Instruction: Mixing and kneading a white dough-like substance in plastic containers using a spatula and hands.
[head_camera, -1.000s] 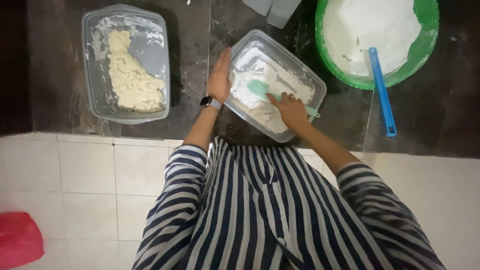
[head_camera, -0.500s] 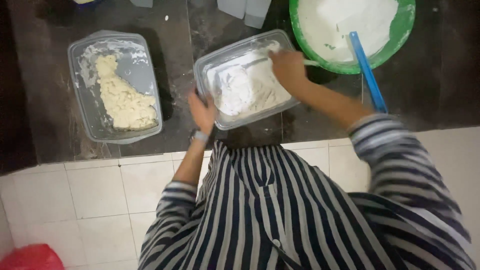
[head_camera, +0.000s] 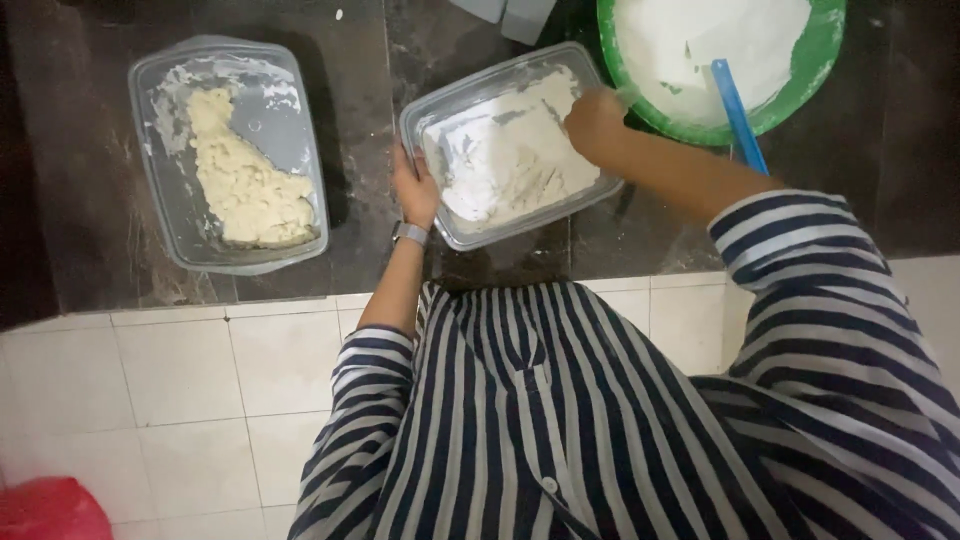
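Left hand (head_camera: 415, 190) grips the clear plastic container (head_camera: 455, 105) at its near-left rim, mid-countertop (head_camera: 60, 250). Right hand (head_camera: 595, 122) closed inside; contents of grasp cannot be told. Floury dough (head_camera: 510, 160) likely soft, sticky; container light, best held at rims.

Pretty dim overall, dark tabletop (head_camera: 90, 200) soaking up light. White tiles (head_camera: 180, 370) look evenly lit, soft shadows, no harsh glare. Right hand (head_camera: 595, 122) slightly motion-blurred.
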